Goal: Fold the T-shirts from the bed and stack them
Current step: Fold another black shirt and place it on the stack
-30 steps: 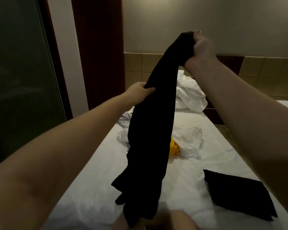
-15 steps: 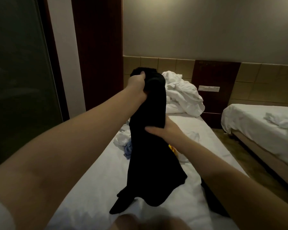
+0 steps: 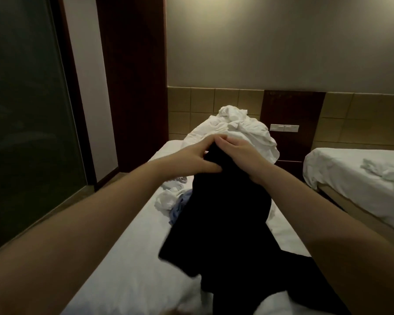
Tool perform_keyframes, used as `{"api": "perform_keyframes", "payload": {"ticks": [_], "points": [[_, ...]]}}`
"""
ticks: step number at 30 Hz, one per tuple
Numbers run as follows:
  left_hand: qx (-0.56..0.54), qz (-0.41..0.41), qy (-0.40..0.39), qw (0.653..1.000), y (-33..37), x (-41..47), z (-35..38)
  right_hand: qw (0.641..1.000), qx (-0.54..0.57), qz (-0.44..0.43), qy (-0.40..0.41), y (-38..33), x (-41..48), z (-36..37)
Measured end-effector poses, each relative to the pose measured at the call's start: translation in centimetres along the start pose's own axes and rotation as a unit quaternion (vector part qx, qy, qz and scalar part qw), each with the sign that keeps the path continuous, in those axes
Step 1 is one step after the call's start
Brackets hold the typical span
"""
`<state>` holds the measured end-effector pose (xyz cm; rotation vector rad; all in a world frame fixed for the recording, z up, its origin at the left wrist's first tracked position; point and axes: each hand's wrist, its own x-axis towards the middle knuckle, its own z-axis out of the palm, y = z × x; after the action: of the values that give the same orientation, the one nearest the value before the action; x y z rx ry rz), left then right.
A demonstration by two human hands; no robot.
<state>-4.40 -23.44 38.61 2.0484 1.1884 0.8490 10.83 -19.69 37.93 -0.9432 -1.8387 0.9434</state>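
Now right hand (image 3: 239,151) raised beside left hand (image 3: 191,161), both gripping black T-shirt (image 3: 225,214)

bare left forearm (image 3: 105,214), bare right forearm (image 3: 314,210)

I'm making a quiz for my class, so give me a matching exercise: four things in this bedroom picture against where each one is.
1 black T-shirt
2 white sheet heap
3 pale blue garment
4 wall switch

A on the dark wall panel
B piled at the mattress's far end
C held by left hand and right hand
D crumpled mid-mattress

Pairs: 1-C, 2-B, 3-D, 4-A
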Motion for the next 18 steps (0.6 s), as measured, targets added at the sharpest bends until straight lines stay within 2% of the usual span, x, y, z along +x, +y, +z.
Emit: {"api": "perform_keyframes", "payload": {"ticks": [3, 5, 7, 10, 12, 15, 18], "points": [[-0.001, 0.024, 0.061, 0.998, -0.2, 0.3, 0.2, 0.997, 0.024, 0.054, -0.045, -0.9, -0.5, -0.7], [0.006, 0.037, 0.075, 0.996, -0.6, 0.5, 0.0, 0.993, 0.017, 0.076, -0.083, -1.1, -0.9, -1.6], [0.017, 0.033, 0.057, 0.998, -0.9, 0.5, -0.1, 0.99, 0.0, 0.085, -0.115, -1.2, -1.3, -2.3], [-0.029, -0.006, -0.005, 1.0, -0.9, 0.1, -0.1, 0.98, -0.007, 0.1, -0.173, -1.1, -1.7, -2.8], [-0.015, -0.028, -0.005, 0.999, -1.2, -0.2, 0.1, 0.976, 0.007, 0.111, -0.188, -1.1, -1.9, -3.0], [0.102, -0.012, 0.072, 0.992, -1.4, -0.6, 0.0, 0.974, -0.009, 0.118, -0.195, -1.0, -1.9, -3.6], [0.152, 0.011, 0.183, 0.971, -0.6, -0.8, -1.8, 0.967, -0.169, 0.114, -0.156, 0.6, -2.0, -4.2]]}}
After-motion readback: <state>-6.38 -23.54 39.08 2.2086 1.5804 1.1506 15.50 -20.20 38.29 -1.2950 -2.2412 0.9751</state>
